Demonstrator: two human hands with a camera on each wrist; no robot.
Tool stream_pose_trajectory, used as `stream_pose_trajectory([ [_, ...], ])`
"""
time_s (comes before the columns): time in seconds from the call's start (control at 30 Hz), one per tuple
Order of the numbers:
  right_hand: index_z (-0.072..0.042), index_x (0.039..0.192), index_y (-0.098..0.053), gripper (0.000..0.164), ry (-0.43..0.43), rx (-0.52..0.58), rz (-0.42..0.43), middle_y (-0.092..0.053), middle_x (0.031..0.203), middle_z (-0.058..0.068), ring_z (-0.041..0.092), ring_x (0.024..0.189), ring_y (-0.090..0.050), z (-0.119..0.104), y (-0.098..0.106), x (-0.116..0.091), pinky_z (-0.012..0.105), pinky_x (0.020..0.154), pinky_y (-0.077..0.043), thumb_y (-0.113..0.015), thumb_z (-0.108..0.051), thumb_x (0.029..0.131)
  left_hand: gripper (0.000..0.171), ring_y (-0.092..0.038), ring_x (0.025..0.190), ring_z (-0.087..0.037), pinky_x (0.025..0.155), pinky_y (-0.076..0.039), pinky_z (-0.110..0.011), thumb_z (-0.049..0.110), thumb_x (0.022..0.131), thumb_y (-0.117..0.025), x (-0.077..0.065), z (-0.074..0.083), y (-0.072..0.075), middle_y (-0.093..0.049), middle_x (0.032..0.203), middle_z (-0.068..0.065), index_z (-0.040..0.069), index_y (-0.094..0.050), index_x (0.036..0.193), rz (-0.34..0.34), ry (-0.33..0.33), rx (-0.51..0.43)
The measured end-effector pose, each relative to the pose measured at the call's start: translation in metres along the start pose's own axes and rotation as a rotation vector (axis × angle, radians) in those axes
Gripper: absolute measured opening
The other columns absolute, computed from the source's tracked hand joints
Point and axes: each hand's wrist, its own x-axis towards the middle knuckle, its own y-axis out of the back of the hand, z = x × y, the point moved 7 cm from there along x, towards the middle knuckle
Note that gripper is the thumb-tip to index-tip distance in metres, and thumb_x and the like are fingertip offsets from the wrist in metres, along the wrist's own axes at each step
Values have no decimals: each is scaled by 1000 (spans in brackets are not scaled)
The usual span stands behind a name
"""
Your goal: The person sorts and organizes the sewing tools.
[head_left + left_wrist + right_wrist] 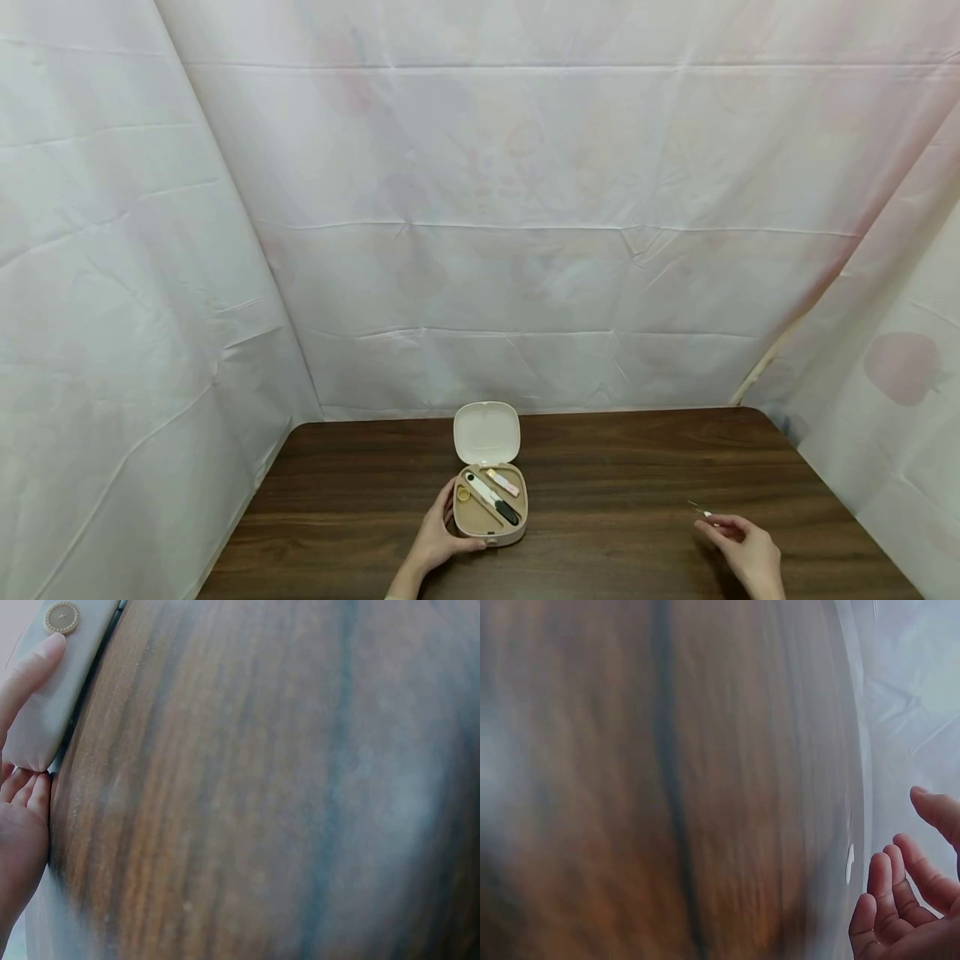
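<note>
A small cream case (489, 537) with rounded corners stands on the table, its lid (487, 433) raised at the back. My left hand (435, 533) grips it, fingers along the left side and thumb by the round beige button (61, 617) at the front. Inside lie a long white tool with a black end (491, 497), a small white-and-pink piece (502, 482) and a gold ring-shaped piece (463, 494). Far to the right, my right hand (742, 550) hovers by a thin metal-tipped tool with a white handle (703, 512). In the right wrist view its thumb and fingers are spread, apart from the white handle (850, 862).
The dark wood table (600, 500) has rounded back corners. Pale printed sheets (525, 250) hang behind it and on both sides, close to its edges. A wide stretch of table lies between the two hands.
</note>
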Motion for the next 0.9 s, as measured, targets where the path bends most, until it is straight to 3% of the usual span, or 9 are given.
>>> stream_pose_trajectory([
  [0.37,4,96,-63,52,-74,-13,3,-65,72,5,12,62,-55,20,8,22,46,79,-35,-70,-41,72,108,-28,126,-31,102,-30,-37,20,55,-84,0,-1,0,-28,139,-18,2,-19,140,-3,-11,-4],
  [0.7,4,89,-65,53,-109,-38,11,-61,69,2,18,64,-54,30,9,27,45,66,-42,-74,-43,66,108,-29,125,-31,102,-31,-31,21,55,-85,0,-2,0,-29,139,-18,3,-20,139,0,-13,2],
  [0.9,3,84,-67,49,-81,-60,22,-63,67,4,27,68,-56,30,7,29,45,65,-41,-75,-41,65,108,-28,126,-32,102,-30,-27,20,55,-85,0,-1,0,-28,139,-18,2,-19,139,-1,-21,-6],
])
